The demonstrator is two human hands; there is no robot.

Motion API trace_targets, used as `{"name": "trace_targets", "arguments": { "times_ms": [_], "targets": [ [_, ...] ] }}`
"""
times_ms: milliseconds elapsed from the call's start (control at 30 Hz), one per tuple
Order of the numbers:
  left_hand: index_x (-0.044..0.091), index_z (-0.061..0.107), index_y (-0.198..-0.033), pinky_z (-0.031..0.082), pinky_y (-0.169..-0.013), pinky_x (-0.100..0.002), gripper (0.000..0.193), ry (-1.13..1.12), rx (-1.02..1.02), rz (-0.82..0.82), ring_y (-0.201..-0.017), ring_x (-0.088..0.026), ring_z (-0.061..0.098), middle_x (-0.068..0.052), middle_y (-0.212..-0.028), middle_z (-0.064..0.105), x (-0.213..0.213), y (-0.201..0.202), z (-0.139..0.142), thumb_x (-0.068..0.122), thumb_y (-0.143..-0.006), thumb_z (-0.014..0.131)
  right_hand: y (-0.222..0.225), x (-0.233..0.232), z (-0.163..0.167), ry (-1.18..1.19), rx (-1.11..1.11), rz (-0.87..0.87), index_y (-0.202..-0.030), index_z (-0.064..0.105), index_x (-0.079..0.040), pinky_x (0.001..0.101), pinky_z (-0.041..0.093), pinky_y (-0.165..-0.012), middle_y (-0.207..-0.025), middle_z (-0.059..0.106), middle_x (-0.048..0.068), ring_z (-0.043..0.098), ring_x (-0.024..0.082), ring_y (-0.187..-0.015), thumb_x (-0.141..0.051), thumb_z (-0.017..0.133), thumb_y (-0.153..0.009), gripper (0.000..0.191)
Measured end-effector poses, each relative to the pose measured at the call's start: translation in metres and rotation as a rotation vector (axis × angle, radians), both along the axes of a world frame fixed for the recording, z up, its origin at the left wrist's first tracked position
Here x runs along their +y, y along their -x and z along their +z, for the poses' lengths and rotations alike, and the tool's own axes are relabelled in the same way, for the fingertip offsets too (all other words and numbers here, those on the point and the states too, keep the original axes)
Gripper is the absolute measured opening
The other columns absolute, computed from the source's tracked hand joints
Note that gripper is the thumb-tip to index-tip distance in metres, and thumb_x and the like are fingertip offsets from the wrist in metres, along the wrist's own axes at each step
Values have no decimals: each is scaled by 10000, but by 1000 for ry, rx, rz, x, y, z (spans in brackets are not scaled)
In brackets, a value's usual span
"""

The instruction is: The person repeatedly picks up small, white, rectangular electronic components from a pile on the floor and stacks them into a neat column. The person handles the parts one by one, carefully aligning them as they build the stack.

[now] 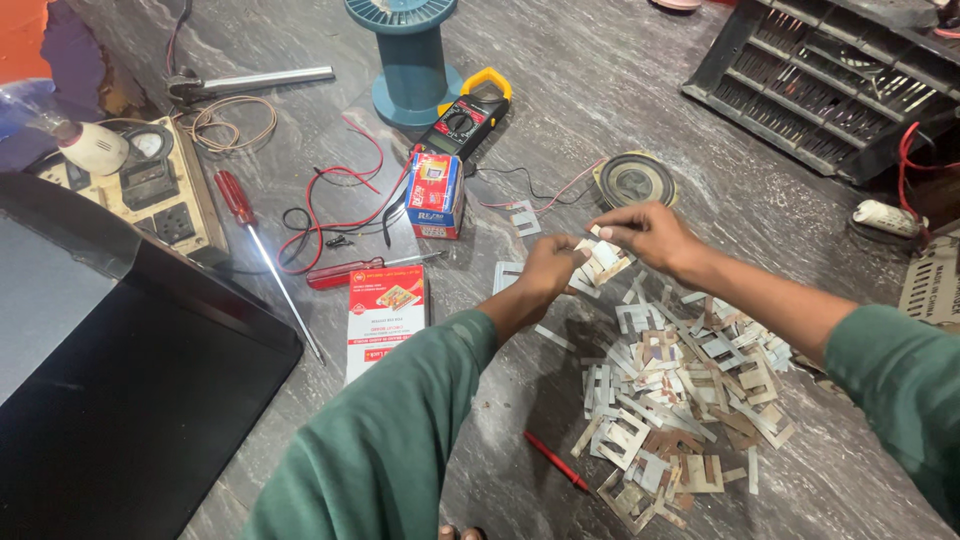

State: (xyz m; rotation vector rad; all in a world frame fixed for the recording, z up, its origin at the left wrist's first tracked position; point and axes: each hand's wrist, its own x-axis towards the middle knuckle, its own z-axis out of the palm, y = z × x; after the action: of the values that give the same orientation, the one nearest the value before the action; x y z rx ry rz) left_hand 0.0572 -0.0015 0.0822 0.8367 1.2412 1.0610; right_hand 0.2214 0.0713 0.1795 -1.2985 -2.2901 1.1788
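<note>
The left hand (550,268) and right hand (645,235) both pinch a small stack of metal laminations (603,262) between closed fingers above the grey tabletop (620,90). At five o'clock lies the loose lamination pile (680,400). At nine o'clock stands a small closed box (435,195), contents unseen.

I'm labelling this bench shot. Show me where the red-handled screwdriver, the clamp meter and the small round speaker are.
red-handled screwdriver (236,197), head view, on the red handle.
clamp meter (462,122), head view, on the dial of its black body.
small round speaker (634,180), head view, on the centre of its cone.
</note>
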Motion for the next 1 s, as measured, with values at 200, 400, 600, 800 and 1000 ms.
{"name": "trace_targets", "arguments": {
  "times_ms": [200,400,600,800,1000],
  "targets": [
    [34,639,-1219,575,-664,-321,322,-2,-136,129,-833,-185,711,-97,-1021,727,1,3,4,270,-1020,549,2,1,10,45,-14,-51,-1169,791,-108,338,564,-808,-1049,798,73,691,150,-899,-195,702,-939,261],
    [43,618,-1221,573,-647,-327,276,11,-58,57,-824,-203,738,-101,-1033,738,2,14,5,184,-1032,477,-7,6,8,59,49,6,-1167,785,-90,292,545,-742,-1008,793,51,668,114,-844,-176,699,-940,257],
    [-23,632,-1192,633,-671,-343,256,-95,-148,60,-807,-196,732,-130,-990,722,4,2,2,145,-1015,557,-8,-2,6,54,9,51,-1091,789,-82,278,541,-708,-911,754,30,645,91,-789,-191,764,-882,238],
    [-16,644,-1199,601,-637,-328,281,-57,-139,60,-750,-175,694,-110,-911,711,9,-2,3,177,-999,605,-12,4,13,30,-124,-3,-1080,809,-112,306,516,-680,-866,746,23,614,106,-744,-233,775,-885,231],
    [-5,668,-1192,587,-632,-304,258,-101,-107,22,-732,-143,674,-90,-884,701,6,-2,3,142,-981,644,-15,2,14,7,-43,43,-1030,804,-100,278,515,-656,-844,753,-15,645,72,-738,-265,778,-857,241]
  ]
}}
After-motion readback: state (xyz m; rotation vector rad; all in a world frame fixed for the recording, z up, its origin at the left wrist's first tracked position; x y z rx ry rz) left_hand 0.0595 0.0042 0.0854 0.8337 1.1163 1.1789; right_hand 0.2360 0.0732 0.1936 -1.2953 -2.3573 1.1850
